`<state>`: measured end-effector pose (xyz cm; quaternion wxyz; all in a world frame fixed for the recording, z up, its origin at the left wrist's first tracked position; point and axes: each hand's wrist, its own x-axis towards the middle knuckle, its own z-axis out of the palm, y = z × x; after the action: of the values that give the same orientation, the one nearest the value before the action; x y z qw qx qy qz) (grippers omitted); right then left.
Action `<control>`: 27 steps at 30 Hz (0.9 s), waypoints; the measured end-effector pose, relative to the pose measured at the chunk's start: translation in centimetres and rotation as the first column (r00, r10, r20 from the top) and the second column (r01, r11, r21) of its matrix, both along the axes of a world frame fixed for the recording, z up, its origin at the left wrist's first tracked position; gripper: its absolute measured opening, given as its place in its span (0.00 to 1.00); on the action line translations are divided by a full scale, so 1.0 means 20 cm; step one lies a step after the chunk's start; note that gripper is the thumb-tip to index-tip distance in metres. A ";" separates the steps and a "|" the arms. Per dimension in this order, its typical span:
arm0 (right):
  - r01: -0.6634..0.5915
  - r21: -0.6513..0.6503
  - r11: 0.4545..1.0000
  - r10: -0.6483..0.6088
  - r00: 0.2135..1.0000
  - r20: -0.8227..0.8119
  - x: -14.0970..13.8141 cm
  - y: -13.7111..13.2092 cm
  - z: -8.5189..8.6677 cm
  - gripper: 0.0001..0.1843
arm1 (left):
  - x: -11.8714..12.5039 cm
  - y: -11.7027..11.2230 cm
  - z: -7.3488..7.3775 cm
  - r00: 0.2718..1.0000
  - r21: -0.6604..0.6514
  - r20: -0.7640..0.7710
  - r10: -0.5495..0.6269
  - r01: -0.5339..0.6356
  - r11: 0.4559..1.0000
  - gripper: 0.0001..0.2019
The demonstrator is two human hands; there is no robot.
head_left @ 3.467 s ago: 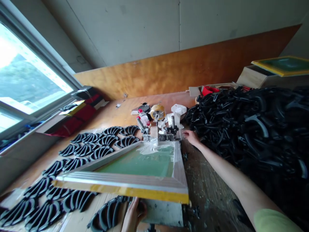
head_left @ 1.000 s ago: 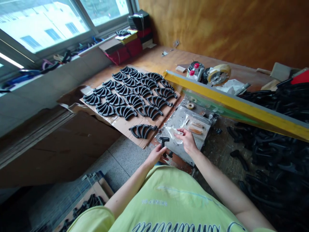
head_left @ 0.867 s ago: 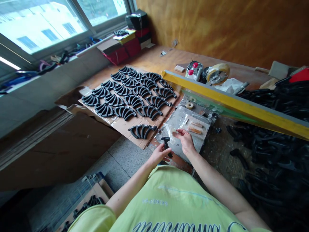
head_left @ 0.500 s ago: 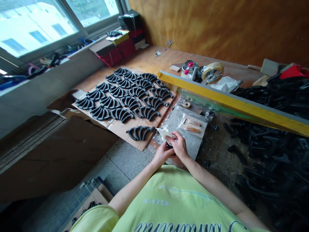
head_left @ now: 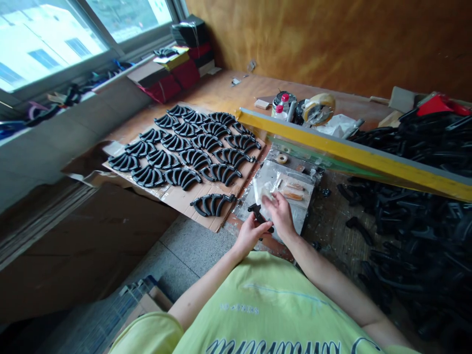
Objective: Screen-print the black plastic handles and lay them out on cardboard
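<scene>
My left hand (head_left: 250,235) is closed around a black curved plastic piece (head_left: 256,212), whose T-shaped end sticks out past my thumb. Close above it, my right hand (head_left: 282,215) pinches a whitish, see-through plastic pouch (head_left: 266,193), smeared by motion. Both hands are over the near edge of a grey work board (head_left: 304,216). On that board lie a clear sheet with brownish sticks (head_left: 293,195) and a roll of tape (head_left: 281,158). Left of my hands, a row of black curved pieces (head_left: 213,204) rests on a cardboard sheet (head_left: 177,199).
More fanned rows of black pieces (head_left: 195,158) cover the cardboard farther back. A yellow-taped bar (head_left: 313,136) runs across the table, with red-capped bottles (head_left: 279,112) and a large tape roll (head_left: 320,108) behind it. Loose black pieces (head_left: 416,250) are heaped at the right.
The pouch has moved away from the black piece, up and slightly right, with my right hand. More of the black piece now shows in my left hand. The view has shifted a little.
</scene>
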<state>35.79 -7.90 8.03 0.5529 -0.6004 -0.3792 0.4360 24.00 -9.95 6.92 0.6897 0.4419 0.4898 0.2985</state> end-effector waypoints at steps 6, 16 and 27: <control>0.069 0.006 0.998 -0.068 0.959 0.276 -0.08 -0.03 0.03 0.14 | 0.02 0.01 0.00 0.867 0.317 -0.494 0.072 0.103 0.943 0.08; 0.160 0.014 0.987 -0.153 0.961 -0.229 0.07 0.03 0.03 0.19 | 0.06 0.02 0.05 0.996 -0.004 0.086 -0.015 0.015 1.000 0.20; 0.187 -0.040 0.982 -0.185 0.982 0.049 0.34 0.01 -0.11 0.16 | 0.13 -0.02 0.02 0.952 0.128 -0.200 -0.232 0.260 0.957 0.15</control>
<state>42.52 -7.62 5.76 0.5692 -0.6549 -0.3241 0.3770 26.55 -10.34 7.25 0.6376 0.5769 0.4677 0.2048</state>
